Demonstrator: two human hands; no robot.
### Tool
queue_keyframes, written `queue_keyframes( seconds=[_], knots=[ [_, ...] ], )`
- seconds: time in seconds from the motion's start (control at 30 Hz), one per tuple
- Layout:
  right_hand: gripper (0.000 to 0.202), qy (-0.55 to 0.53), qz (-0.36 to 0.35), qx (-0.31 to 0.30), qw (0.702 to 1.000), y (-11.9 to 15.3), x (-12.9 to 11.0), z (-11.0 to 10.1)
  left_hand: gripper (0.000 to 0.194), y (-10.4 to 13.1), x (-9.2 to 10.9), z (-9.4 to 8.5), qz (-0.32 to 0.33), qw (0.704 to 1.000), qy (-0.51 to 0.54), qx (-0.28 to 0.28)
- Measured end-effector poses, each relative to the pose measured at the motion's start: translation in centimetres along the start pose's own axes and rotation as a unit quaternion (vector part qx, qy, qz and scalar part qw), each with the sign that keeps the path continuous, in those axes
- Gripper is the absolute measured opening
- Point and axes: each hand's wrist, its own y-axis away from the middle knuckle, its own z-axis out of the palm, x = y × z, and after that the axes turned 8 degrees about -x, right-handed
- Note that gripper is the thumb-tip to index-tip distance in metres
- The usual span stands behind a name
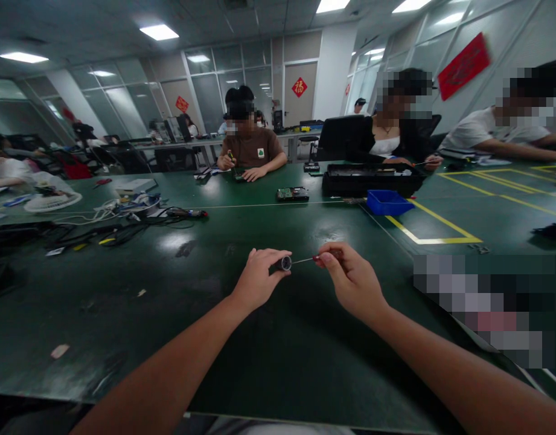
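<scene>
A small dark cylinder with a round, hollow-looking end is held up in front of the person, apparently a little above the green surface. The left grip pinches it from the left, fingers over the top and thumb beneath. Its round end faces right and partly back toward the person; the long axis seems to run roughly sideways, on a slant, though fingers hide most of the body and I cannot tell its length. The right grip is closed on the handle end of a slim tool, perhaps a screwdriver, whose thin shaft lies nearly level and points left at the round end; whether the tip touches it, I cannot tell. In my judgement, an angled push could make the tip skid off the rim and jab the left fingers close by; the cylinder could also twist or drop, since only fingertips hold it. Farther out, a circuit board lies flat, and to its right a blue bin sits in front of a long black tray. Tangled cables lie on the left. Across the surface, a co-worker in a brown shirt leans over a small part; farther right sits another in a dark jacket.
</scene>
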Motion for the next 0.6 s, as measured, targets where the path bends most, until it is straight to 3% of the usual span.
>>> queue_keyframes(
  seconds=[0.27,0.4,0.6],
  knots=[
    [0.024,-0.026,-0.001,0.029,0.999,-0.1,0.3,0.1,0.037,0.0,0.2,0.0,-0.011,1.000,0.004,-0.008],
    [0.023,-0.021,-0.007,0.012,1.000,0.0,0.1,0.1,0.037,0.1,0.3,0.0,-0.013,1.000,0.005,-0.010],
    [0.024,0.083,0.013,0.010,0.996,0.1,-1.0,-0.5,0.037,0.1,0.4,0.1,-0.009,1.000,0.015,-0.013]
  ],
)
